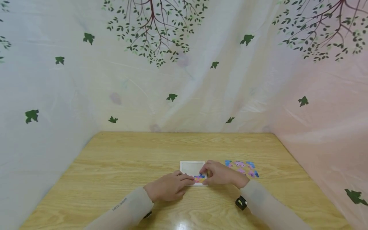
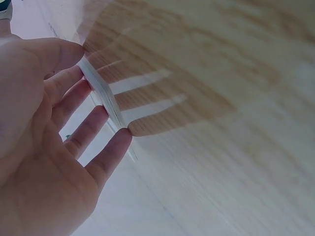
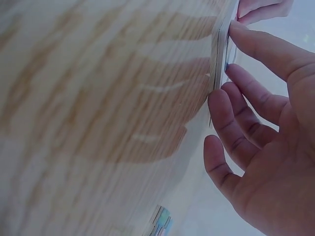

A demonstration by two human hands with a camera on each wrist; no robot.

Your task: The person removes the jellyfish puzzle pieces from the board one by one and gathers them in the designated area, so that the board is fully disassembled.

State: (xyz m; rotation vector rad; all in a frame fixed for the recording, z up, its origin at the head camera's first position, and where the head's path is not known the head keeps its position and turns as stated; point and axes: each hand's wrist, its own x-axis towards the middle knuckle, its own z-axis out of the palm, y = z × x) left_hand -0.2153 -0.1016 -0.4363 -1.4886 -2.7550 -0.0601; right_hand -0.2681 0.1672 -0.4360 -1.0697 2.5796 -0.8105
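Observation:
A white square puzzle frame (image 1: 180, 167) lies flat on the table, with colourful puzzle pieces (image 1: 198, 179) along its lower side and a bare grey bed above. My left hand (image 1: 169, 187) reaches over the lower left corner, its fairly straight fingers touching the frame. In the left wrist view, its fingertips (image 2: 121, 137) line the frame's side (image 2: 106, 93). From the right, my right hand (image 1: 221, 173) curls thumb and index finger around a blue-edged piece in the lower right corner. In the right wrist view, another finger rests at the frame's outer edge (image 3: 216, 64); the piece is mostly hidden.
Several loose puzzle pieces (image 1: 250, 164), blue and pink, lie to the right of the frame, partly behind my right hand. The wooden table (image 1: 129, 153) ends at a hanging cloth (image 1: 195, 111) printed with branches and leaves. Dark wrist devices (image 1: 241, 203) sit under both sleeves.

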